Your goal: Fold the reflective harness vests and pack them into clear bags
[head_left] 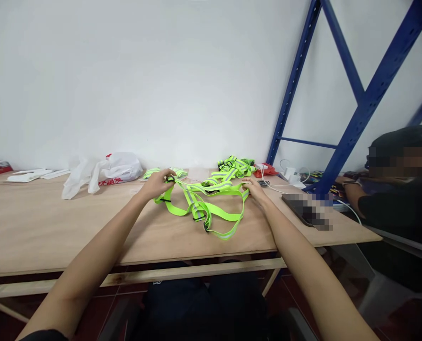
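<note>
A neon-yellow reflective harness [193,198] with grey stripes and black buckles lies partly raised over the wooden table [133,241]. My left hand [158,183] pinches its strap at the left, close to a black buckle. On the opposite side, my right hand [255,190] has its fingers closed on the strap. Between the two hands the straps hang in loose loops, and the lower ones rest near the table's front edge. Behind, a heap of similar neon straps [236,166] touches or overlaps the harness; I cannot tell which.
White plastic bags [120,166] and flat white packets [30,175] are at the back left. Right of the harness lie a phone [298,208], a white power strip [259,167] with cables and a red wrapper [268,169]. A blue rack post [353,128] and a seated person [402,203] are farther right.
</note>
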Demonstrator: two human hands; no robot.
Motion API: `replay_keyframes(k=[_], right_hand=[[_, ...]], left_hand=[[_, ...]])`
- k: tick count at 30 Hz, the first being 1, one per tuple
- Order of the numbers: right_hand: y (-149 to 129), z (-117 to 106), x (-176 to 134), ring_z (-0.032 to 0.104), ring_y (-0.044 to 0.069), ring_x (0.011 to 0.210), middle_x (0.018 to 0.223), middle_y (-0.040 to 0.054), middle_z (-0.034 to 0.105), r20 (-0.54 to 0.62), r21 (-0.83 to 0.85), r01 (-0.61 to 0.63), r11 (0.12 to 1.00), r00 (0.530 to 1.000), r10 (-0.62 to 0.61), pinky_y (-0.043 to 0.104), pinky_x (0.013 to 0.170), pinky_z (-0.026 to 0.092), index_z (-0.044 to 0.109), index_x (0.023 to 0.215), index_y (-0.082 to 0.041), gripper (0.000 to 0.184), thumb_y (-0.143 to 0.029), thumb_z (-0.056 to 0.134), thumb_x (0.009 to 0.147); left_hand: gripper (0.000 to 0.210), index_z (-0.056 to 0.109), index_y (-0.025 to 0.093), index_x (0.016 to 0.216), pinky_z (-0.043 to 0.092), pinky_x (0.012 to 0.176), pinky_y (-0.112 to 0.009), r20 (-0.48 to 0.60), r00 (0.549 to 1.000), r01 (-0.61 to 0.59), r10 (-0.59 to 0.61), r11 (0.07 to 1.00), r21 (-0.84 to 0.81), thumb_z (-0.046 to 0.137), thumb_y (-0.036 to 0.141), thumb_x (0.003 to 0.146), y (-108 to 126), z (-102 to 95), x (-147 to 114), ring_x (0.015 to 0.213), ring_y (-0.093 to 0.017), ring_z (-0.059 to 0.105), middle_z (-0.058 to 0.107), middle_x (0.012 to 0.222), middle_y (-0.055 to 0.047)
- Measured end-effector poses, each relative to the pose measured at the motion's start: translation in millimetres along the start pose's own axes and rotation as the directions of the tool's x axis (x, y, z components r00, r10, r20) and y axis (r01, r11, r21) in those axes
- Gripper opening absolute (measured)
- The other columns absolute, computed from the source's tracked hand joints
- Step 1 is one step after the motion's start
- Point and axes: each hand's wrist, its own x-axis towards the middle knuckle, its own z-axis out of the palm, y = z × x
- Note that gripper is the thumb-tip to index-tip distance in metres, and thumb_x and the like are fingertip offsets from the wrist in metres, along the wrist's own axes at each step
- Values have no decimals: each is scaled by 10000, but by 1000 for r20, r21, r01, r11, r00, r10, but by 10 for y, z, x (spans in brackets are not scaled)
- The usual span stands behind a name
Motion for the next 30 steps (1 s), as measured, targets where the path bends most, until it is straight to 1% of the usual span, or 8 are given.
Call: replay_keyframes(k=[3, 5, 12, 16, 20, 24, 28, 30], right_hand=[[7, -62, 55, 431, 122, 487, 552, -96, 391, -59, 134, -9, 991, 998, 18, 224, 464, 333, 499, 944, -244, 350, -404, 613, 654], [7, -90, 86, 421, 116, 476, 541, -98, 368, -83, 213, -21, 977, 996, 39, 222, 459, 347, 475, 911, -249, 339, -443, 619, 673], [69, -93, 148, 463, 103, 487, 583, -85, 449, -133, 358, -53, 932, 985, 108, 217, 466, 427, 491, 887, -249, 372, -394, 736, 648], [80, -93, 139, 508, 105, 513, 608, -76, 493, -82, 383, -60, 922, 992, 98, 228, 503, 478, 533, 870, -237, 356, -365, 773, 641], [49, -66, 48, 577, 129, 574, 656, -35, 580, 65, 325, -97, 941, 995, 80, 232, 521, 485, 602, 872, -219, 279, -340, 758, 675], [5, 12, -55, 685, 212, 769, 845, 55, 712, 202, 187, -113, 976, 977, 75, 304, 640, 545, 667, 953, -210, 295, -342, 746, 700], [-122, 122, -85, 669, 283, 983, 1016, 99, 730, 135, 0, 12, 1000, 991, -12, 382, 800, 539, 671, 927, -217, 285, -424, 722, 738], [-279, 209, -148, 630, 297, 1054, 1065, 104, 718, 55, -109, 129, 986, 991, -124, 400, 877, 505, 661, 910, -217, 276, -422, 723, 735]], left_hand=[[394, 698, 221, 1049, 465, 800, -317, 170, 985, -20, 27, 999, -48, 697, 469, 742, -23, -57, -7, 942, -244, 646, 717, 1038, -51], [485, 702, 225, 1079, 463, 817, -311, 201, 978, -36, 54, 995, -90, 722, 559, 728, -6, -75, -11, 998, -251, 638, 710, 1097, -55], [492, 682, 214, 1106, 461, 802, -325, -33, 998, -62, 60, 995, -78, 635, 611, 819, 57, -15, 6, 895, -226, 621, 710, 1115, -68], [500, 623, 215, 1205, 465, 781, -323, -134, 991, -4, -9, 996, -93, 591, 575, 861, -5, 59, 10, 873, -214, 620, 692, 1005, -55], [496, 572, 218, 1235, 472, 813, -339, -99, 994, 35, -48, 992, -122, 558, 564, 880, -57, 174, -26, 906, -218, 617, 651, 987, -51], [497, 574, 209, 1206, 474, 847, -367, -1, 999, 43, -43, 993, -109, 537, 587, 886, -79, 299, -65, 962, -244, 610, 650, 1067, -78], [480, 561, 202, 1193, 477, 816, -365, 21, 996, 91, -90, 990, -106, 503, 581, 904, -90, 369, -71, 960, -256, 617, 658, 1036, -79], [463, 550, 204, 1180, 476, 777, -356, 14, 991, 133, -132, 985, -110, 482, 578, 916, -85, 375, -71, 897, -247, 623, 659, 980, -67]])
